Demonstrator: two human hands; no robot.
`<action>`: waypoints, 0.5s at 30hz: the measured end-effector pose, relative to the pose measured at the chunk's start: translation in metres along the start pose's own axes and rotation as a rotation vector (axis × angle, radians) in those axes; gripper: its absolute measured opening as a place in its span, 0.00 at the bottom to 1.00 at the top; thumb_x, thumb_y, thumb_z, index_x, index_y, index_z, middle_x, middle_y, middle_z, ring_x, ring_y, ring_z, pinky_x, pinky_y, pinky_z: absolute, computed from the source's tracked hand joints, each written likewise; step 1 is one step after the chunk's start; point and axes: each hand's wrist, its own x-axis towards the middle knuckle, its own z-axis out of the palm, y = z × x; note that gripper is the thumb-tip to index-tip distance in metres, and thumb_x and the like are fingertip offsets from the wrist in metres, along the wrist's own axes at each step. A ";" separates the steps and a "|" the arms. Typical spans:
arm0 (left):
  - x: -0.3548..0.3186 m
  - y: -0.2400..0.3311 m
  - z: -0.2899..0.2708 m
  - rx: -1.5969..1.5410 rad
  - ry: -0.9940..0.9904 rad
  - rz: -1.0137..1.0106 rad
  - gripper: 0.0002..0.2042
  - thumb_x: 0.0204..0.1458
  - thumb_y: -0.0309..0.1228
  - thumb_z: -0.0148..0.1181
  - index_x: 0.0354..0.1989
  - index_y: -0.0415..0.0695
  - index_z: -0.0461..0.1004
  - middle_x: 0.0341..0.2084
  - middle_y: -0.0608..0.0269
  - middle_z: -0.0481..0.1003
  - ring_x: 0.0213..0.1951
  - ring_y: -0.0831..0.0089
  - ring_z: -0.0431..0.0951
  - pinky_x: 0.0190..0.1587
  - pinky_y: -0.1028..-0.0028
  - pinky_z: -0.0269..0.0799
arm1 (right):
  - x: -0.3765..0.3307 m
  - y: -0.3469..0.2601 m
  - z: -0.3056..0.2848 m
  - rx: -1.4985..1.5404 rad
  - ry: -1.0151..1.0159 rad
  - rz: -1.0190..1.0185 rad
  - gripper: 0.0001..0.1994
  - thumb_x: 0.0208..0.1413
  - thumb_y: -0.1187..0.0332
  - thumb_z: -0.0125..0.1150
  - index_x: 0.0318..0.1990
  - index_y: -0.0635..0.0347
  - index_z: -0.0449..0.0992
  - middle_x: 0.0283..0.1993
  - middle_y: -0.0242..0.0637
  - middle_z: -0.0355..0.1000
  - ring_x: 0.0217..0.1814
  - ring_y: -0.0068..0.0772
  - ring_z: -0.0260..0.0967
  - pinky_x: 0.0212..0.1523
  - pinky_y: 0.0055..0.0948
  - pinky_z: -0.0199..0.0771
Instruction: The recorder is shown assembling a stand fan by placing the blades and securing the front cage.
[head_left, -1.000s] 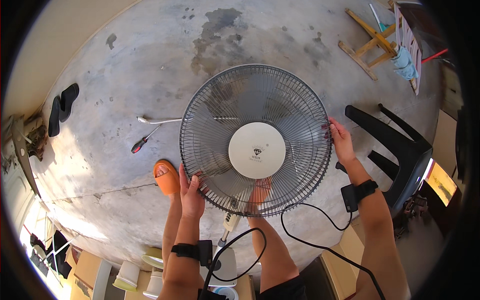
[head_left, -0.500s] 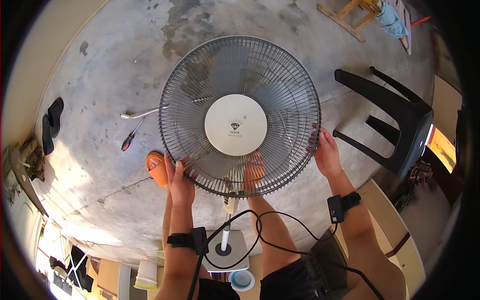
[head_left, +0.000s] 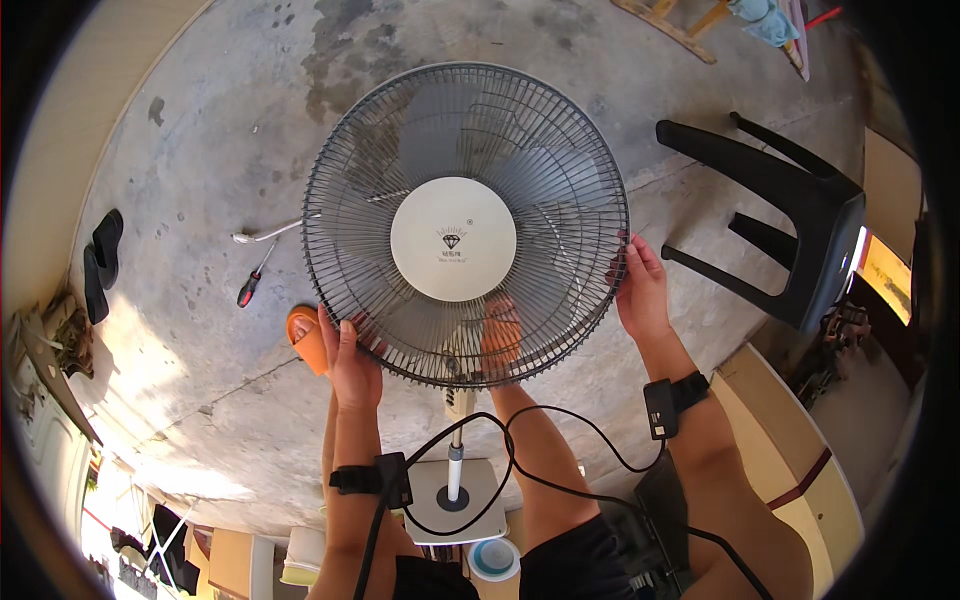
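Note:
A pedestal fan's round front grille [head_left: 453,240], dark wire with a white centre disc, faces up before me. Grey blades show through its wires. My left hand [head_left: 354,368] holds the lower left rim, thumb in front and the other fingers partly hidden behind the wires. At the right rim, my right hand [head_left: 643,290] grips the edge, its fingertips partly behind the grille. Below the cage, the white pole [head_left: 455,470] runs down to a pale square base [head_left: 480,528]. Black cables cross in front of the pole and link to straps on both wrists.
On the floor to the left lie a red-and-black screwdriver [head_left: 250,288] and a white cable end [head_left: 243,238]. Black slippers [head_left: 100,265] are farther left. A black plastic stool [head_left: 800,220] lies on its side at right. My feet wear orange slippers [head_left: 308,340].
The whole view has shifted slightly, moving the fan and floor objects a little left in the picture. Both hands keep their places on the grille's rim.

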 end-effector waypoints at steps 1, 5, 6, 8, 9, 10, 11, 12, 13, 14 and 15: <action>-0.001 0.000 0.002 0.002 0.003 -0.016 0.32 0.59 0.39 0.47 0.67 0.59 0.37 0.58 0.62 0.58 0.54 0.67 0.62 0.49 0.62 0.62 | 0.000 0.005 -0.002 -0.109 0.084 -0.068 0.14 0.61 0.70 0.48 0.53 0.62 0.67 0.43 0.29 0.70 0.40 0.17 0.66 0.40 0.18 0.67; 0.000 0.001 0.007 0.026 0.000 -0.013 0.32 0.58 0.40 0.47 0.67 0.60 0.37 0.56 0.62 0.60 0.51 0.69 0.64 0.47 0.64 0.62 | -0.003 0.018 -0.003 -0.294 0.192 -0.176 0.17 0.61 0.69 0.48 0.57 0.61 0.65 0.42 0.26 0.70 0.38 0.14 0.64 0.37 0.15 0.65; -0.001 0.004 0.003 0.037 0.009 -0.010 0.32 0.58 0.40 0.47 0.67 0.60 0.37 0.55 0.62 0.61 0.51 0.69 0.64 0.46 0.64 0.62 | -0.007 0.015 0.007 -0.196 0.170 -0.093 0.18 0.61 0.70 0.47 0.59 0.60 0.63 0.42 0.26 0.69 0.38 0.14 0.64 0.38 0.16 0.66; -0.002 0.005 0.001 0.040 0.011 -0.015 0.32 0.58 0.40 0.47 0.67 0.60 0.38 0.54 0.62 0.61 0.51 0.68 0.64 0.46 0.64 0.62 | -0.021 0.001 0.016 -0.106 0.155 -0.015 0.20 0.61 0.71 0.46 0.61 0.58 0.60 0.42 0.25 0.69 0.39 0.15 0.64 0.39 0.17 0.66; -0.001 0.004 0.002 0.040 0.036 -0.028 0.32 0.58 0.40 0.47 0.67 0.60 0.38 0.53 0.62 0.61 0.50 0.68 0.64 0.46 0.64 0.62 | -0.029 -0.006 0.017 -0.105 0.071 0.019 0.21 0.61 0.72 0.45 0.63 0.57 0.58 0.44 0.25 0.68 0.41 0.16 0.64 0.41 0.18 0.66; -0.001 0.003 0.002 0.041 0.062 -0.041 0.31 0.58 0.40 0.46 0.67 0.60 0.38 0.52 0.62 0.62 0.50 0.68 0.64 0.46 0.64 0.62 | -0.034 -0.009 0.016 -0.102 -0.014 0.055 0.23 0.61 0.72 0.44 0.64 0.56 0.56 0.46 0.25 0.68 0.42 0.16 0.64 0.42 0.20 0.67; -0.001 0.002 0.002 0.040 0.065 -0.043 0.31 0.58 0.40 0.46 0.67 0.60 0.38 0.52 0.62 0.62 0.50 0.68 0.64 0.46 0.64 0.62 | -0.036 -0.009 0.013 -0.105 -0.014 0.058 0.23 0.61 0.72 0.44 0.64 0.56 0.56 0.46 0.25 0.68 0.42 0.16 0.64 0.42 0.20 0.67; 0.000 0.003 0.003 0.027 0.054 -0.039 0.31 0.58 0.40 0.46 0.67 0.60 0.38 0.52 0.62 0.62 0.50 0.67 0.64 0.45 0.64 0.62 | -0.037 -0.009 0.012 -0.083 -0.046 0.073 0.22 0.61 0.73 0.44 0.64 0.56 0.56 0.46 0.26 0.68 0.43 0.17 0.64 0.43 0.22 0.68; 0.000 0.003 0.004 0.015 0.043 -0.033 0.31 0.58 0.40 0.46 0.67 0.60 0.38 0.52 0.62 0.62 0.49 0.67 0.65 0.45 0.64 0.62 | -0.037 -0.009 0.010 -0.060 -0.077 0.088 0.22 0.61 0.73 0.44 0.63 0.55 0.57 0.47 0.27 0.68 0.44 0.18 0.65 0.45 0.23 0.68; 0.000 0.004 0.004 0.014 0.043 -0.034 0.31 0.58 0.40 0.46 0.67 0.60 0.38 0.52 0.62 0.62 0.49 0.67 0.65 0.45 0.64 0.62 | -0.035 -0.008 0.008 -0.061 -0.077 0.088 0.22 0.61 0.73 0.44 0.63 0.55 0.57 0.47 0.27 0.68 0.44 0.18 0.65 0.45 0.23 0.68; 0.000 0.004 0.004 0.014 0.042 -0.037 0.31 0.59 0.40 0.46 0.67 0.60 0.38 0.52 0.62 0.62 0.49 0.67 0.65 0.45 0.64 0.62 | -0.032 -0.005 0.007 -0.041 -0.056 0.111 0.21 0.61 0.73 0.44 0.62 0.54 0.58 0.46 0.28 0.68 0.44 0.18 0.65 0.45 0.24 0.69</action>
